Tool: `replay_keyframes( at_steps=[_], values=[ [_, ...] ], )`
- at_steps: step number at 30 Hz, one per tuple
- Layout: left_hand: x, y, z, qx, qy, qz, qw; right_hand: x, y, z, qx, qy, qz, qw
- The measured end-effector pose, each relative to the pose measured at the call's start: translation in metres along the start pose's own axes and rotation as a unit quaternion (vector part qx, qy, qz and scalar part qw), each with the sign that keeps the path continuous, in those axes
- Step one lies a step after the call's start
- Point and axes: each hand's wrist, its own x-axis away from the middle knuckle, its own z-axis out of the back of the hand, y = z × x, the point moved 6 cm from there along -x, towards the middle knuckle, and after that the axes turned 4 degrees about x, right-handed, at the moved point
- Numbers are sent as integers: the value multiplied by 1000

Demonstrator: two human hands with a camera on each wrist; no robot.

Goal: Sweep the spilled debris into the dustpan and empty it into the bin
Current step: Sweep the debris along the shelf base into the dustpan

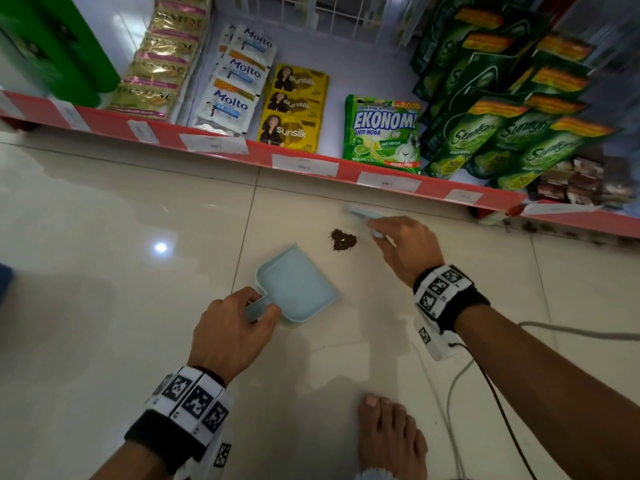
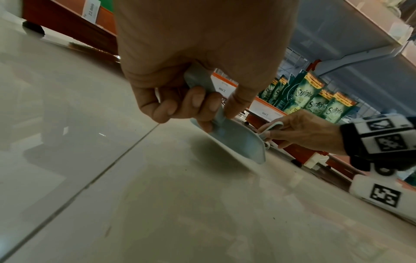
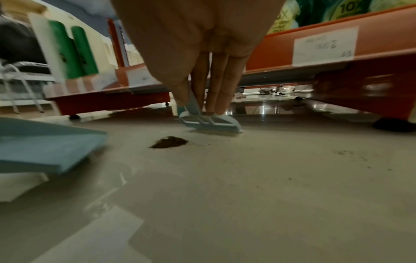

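Observation:
A small dark pile of debris (image 1: 343, 240) (image 3: 169, 142) lies on the pale floor tiles. My left hand (image 1: 239, 323) (image 2: 191, 99) grips the handle of a light-blue dustpan (image 1: 298, 285) (image 2: 238, 142) (image 3: 45, 144), held tilted just left of the pile with its mouth toward it. My right hand (image 1: 401, 247) (image 3: 202, 89) pinches the handle of a light-blue hand brush (image 1: 363, 218) (image 3: 211, 122) (image 2: 270, 127). The brush head touches the floor just beyond and right of the pile.
A red-edged shelf (image 1: 311, 161) with sachets and green soap pouches (image 1: 485, 133) runs along the far side, low over the floor. My bare foot (image 1: 391, 434) stands at the bottom, with cables (image 1: 485, 382) to its right. Fine specks (image 3: 346, 154) dot the floor right of the pile.

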Motion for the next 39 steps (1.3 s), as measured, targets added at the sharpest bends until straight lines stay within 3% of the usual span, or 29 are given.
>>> replay_keyframes(
  at_steps=[3, 7, 12, 16, 21, 25, 29, 35, 39],
  values=[
    [-1, -2, 2, -1, 3, 6, 1000, 16, -11, 3, -30, 28, 31, 999],
    [-1, -1, 0, -3, -5, 6, 1000, 11, -2, 22, -41, 84, 6, 996],
    [-1, 3, -3, -7, -17, 4, 1000, -8, 26, 23, 6, 48, -67, 997],
    [-2, 5, -3, -9, -14, 2, 1000, 11, 2, 2, 8, 0, 5, 1000],
    [0, 3, -3, -3, -11, 5, 1000, 23, -15, 10, -20, 35, 38, 998],
    [0, 3, -3, -4, -11, 11, 1000, 6, 11, 29, 11, 70, -19, 997],
    [1, 4, -2, -1, -13, 11, 1000, 6, 26, 23, 40, 29, -88, 995],
    [0, 6, -2, 9, -18, 16, 1000, 28, -15, 7, -8, 1, 12, 1000],
    [0, 5, -2, 6, -16, 12, 1000, 21, -14, 27, -7, 62, 15, 998]
  ],
)
